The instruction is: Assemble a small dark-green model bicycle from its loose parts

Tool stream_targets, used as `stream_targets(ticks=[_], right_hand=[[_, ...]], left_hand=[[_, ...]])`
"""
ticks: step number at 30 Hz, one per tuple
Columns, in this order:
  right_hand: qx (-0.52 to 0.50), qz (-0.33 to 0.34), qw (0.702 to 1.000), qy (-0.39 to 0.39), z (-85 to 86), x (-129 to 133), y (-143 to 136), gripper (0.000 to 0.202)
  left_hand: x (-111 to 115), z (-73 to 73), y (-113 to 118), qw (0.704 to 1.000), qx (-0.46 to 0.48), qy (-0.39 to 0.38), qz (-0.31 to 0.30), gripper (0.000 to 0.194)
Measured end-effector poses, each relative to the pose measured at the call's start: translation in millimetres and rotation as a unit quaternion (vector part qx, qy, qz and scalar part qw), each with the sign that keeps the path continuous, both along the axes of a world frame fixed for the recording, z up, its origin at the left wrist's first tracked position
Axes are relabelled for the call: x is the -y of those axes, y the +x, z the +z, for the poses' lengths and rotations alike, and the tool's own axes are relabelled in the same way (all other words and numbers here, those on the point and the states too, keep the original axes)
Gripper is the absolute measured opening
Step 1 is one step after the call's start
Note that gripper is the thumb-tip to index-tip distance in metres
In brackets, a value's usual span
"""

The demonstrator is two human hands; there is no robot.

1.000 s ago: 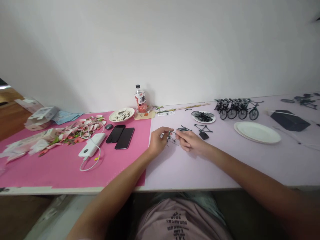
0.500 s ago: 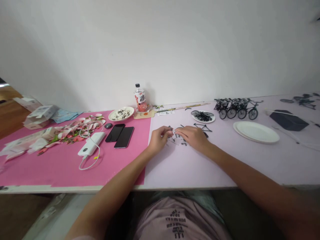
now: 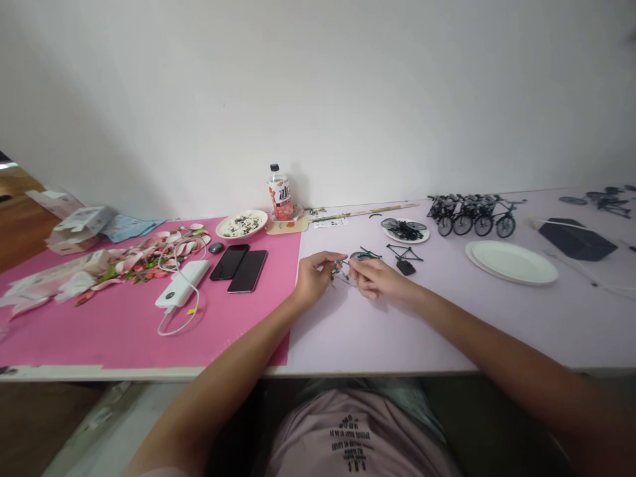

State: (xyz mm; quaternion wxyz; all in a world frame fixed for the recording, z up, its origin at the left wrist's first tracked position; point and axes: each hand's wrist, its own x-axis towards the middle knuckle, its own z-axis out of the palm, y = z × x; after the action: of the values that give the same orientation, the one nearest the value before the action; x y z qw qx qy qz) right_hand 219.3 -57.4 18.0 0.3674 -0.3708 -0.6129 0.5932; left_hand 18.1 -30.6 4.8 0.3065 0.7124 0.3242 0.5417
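Observation:
My left hand (image 3: 315,275) and my right hand (image 3: 380,277) meet over the pale lilac part of the table, fingers pinched together. Between their fingertips is a small thin part, too tiny to name. Under and behind the hands lie small dark parts and a toy bicycle wheel (image 3: 358,256). A black toy bicycle frame (image 3: 403,253) rests just beyond my right hand, with a small black flat piece (image 3: 406,267) beside it. Farther back, a white plate (image 3: 422,238) bears a wheel and a heap of black parts.
Several assembled toy bicycles (image 3: 472,215) stand at the back right, near stacked white plates (image 3: 514,263) and a dark angular box (image 3: 576,238). On the pink left side are phones (image 3: 248,270), a white power bank (image 3: 183,285), artificial petals (image 3: 173,245) and a bottle (image 3: 281,195).
My right hand has turned, its fingers curling in more and lower. The black flat piece and the wheel behind the hands show more now. The view has shifted slightly.

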Motion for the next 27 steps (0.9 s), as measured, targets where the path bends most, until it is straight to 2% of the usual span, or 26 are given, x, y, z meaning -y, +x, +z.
stream_targets(ticks=[2, 4, 6, 8, 11, 15, 17, 19, 21, 23, 25, 27], right_hand=[[-0.009, -0.008, 1.000, -0.003, -1.3, -1.2, -0.7, 0.058], [0.013, -0.025, 0.999, 0.025, -2.7, -1.9, -0.7, 0.059], [0.065, -0.059, 0.993, 0.084, -3.4, -1.8, -0.2, 0.057], [0.142, -0.100, 0.970, 0.170, -3.6, -1.6, 1.0, 0.051], [0.243, -0.142, 0.906, 0.315, -4.6, -4.2, 4.6, 0.039], [0.305, -0.172, 0.802, 0.484, -10.2, -12.4, 10.9, 0.036], [0.325, -0.176, 0.759, 0.536, -14.0, -15.4, 12.5, 0.036], [0.345, -0.173, 0.736, 0.556, -17.1, -16.2, 12.4, 0.037], [0.363, -0.175, 0.738, 0.542, -18.3, -14.5, 10.6, 0.041], [0.359, -0.175, 0.770, 0.497, -17.2, -10.6, 7.8, 0.043], [0.320, -0.161, 0.837, 0.414, -14.0, -5.4, 4.4, 0.044], [0.240, -0.123, 0.918, 0.289, -10.2, -0.8, 0.5, 0.046]], left_hand=[[-0.6, 1.1, -0.8, 1.000, -0.018, 0.013, -0.002, 0.028], [-1.3, 2.0, -0.7, 0.999, -0.038, 0.011, 0.003, 0.027], [-1.7, 2.9, 0.2, 0.999, -0.050, -0.004, 0.013, 0.020], [-1.3, 4.0, 1.6, 0.998, -0.055, -0.019, 0.021, 0.014], [-0.2, 5.4, 2.9, 0.997, -0.058, -0.038, 0.031, 0.015], [-0.9, 3.3, 3.4, 0.997, -0.041, -0.069, 0.023, 0.019], [-2.8, 0.4, 3.9, 0.996, -0.013, -0.087, 0.002, 0.022], [-4.8, -2.6, 4.4, 0.994, 0.020, -0.104, -0.022, 0.023], [-6.2, -4.5, 4.6, 0.992, 0.042, -0.110, -0.035, 0.021], [-6.5, -4.8, 4.2, 0.993, 0.051, -0.101, -0.039, 0.019], [-6.2, -4.2, 3.5, 0.993, 0.054, -0.092, -0.042, 0.016], [-6.0, -3.4, 3.0, 0.994, 0.057, -0.083, -0.050, 0.014]])
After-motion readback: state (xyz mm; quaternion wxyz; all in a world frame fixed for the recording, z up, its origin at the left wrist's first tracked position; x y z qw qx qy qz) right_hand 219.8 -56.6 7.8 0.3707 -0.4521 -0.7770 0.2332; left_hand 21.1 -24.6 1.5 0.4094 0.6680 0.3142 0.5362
